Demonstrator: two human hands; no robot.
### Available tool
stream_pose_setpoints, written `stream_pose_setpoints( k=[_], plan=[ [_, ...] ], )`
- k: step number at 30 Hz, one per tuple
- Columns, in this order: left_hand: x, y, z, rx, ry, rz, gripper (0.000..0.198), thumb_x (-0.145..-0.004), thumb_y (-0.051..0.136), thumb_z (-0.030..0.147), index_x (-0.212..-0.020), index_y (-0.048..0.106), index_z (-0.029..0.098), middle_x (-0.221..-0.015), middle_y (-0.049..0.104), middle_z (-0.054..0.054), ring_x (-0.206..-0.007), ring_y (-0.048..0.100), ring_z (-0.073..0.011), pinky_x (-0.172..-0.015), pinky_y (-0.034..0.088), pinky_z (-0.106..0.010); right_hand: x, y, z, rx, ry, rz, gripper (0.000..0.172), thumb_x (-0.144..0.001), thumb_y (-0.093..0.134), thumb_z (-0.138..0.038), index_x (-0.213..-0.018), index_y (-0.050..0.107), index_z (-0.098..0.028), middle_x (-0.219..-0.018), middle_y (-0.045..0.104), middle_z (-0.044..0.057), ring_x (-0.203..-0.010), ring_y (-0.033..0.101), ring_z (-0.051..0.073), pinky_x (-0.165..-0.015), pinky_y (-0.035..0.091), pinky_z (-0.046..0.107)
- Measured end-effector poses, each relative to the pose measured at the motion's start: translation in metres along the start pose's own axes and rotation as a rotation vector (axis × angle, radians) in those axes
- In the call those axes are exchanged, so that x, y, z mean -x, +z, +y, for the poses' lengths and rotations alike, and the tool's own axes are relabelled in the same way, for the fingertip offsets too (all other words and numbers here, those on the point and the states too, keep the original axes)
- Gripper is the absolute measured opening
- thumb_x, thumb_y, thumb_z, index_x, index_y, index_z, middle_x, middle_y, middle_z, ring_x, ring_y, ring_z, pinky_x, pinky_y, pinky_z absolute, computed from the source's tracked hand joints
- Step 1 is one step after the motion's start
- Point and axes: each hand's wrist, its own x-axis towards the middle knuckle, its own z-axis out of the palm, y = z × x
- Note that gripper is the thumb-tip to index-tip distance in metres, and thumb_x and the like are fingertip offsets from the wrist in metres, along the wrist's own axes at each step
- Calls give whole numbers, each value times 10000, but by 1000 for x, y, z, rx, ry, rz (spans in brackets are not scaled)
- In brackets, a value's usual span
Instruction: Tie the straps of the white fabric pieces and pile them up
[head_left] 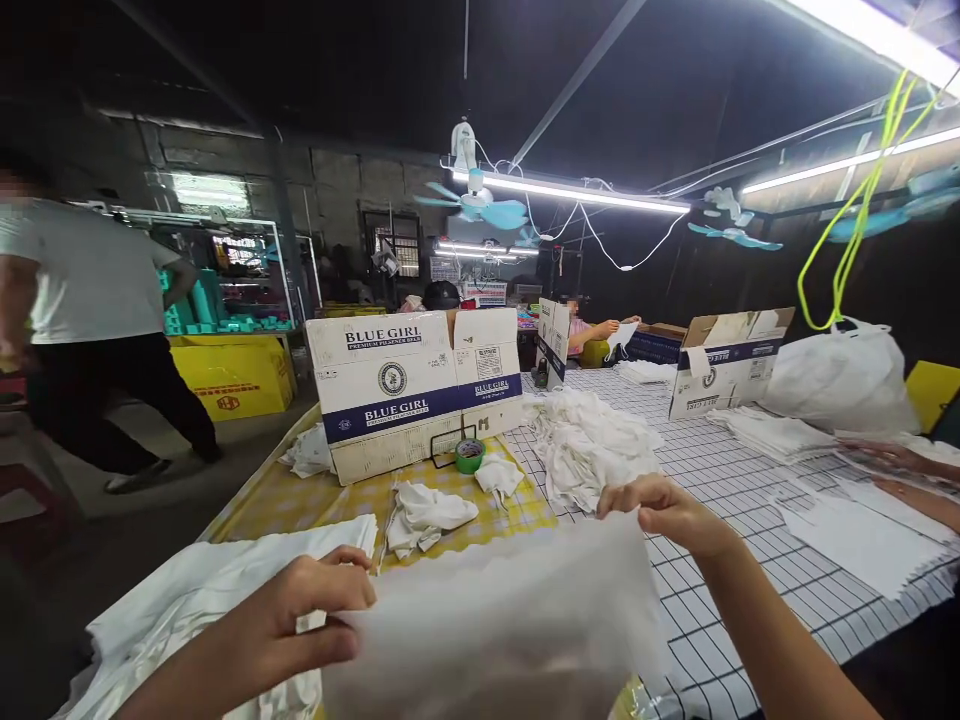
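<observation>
A sheet of thin white cloth (pixel 495 610) is stretched between my two hands above the table's front edge. My left hand (pixel 300 610) pinches its upper left corner between thumb and fingers. At the upper right corner, my right hand (pixel 667 510) grips the same cloth. Beneath my left forearm lies a stack of white cloths (pixel 217 570), partly hidden by the arm. Just beyond the held cloth, a crumpled white cloth piece (pixel 427 515) and a smaller one (pixel 499 478) rest on the yellow checked covering (pixel 517 510).
A printed carton (pixel 420 390) stands behind a green tape roll (pixel 470 456). A heap of white cloth (pixel 592 445) sits on the grid-patterned cover (pixel 697 560). Another person's hands (pixel 915 475) work beside flat cloths at right. A person (pixel 97 290) walks at left.
</observation>
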Motion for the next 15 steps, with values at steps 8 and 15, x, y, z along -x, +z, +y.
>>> stream_pose_setpoints(
  k=[8,15],
  plan=[
    [6,4,-26,-180,-197,-102,215,-865,460,352,-801,603,204,-929,617,-35,-1065,480,-216,-906,359,-285,1,5,9,443,328,16,265,-830,547,-382,-713,593,-149,-620,470,-10,-604,407,105,-557,318,229],
    [-3,6,-27,-374,-248,68,273,-879,403,369,-849,618,205,-852,617,-35,-826,545,-186,-742,403,-261,-10,10,10,576,369,26,310,-848,485,-420,-696,571,-163,-613,456,-18,-585,382,102,-532,304,221]
  ],
)
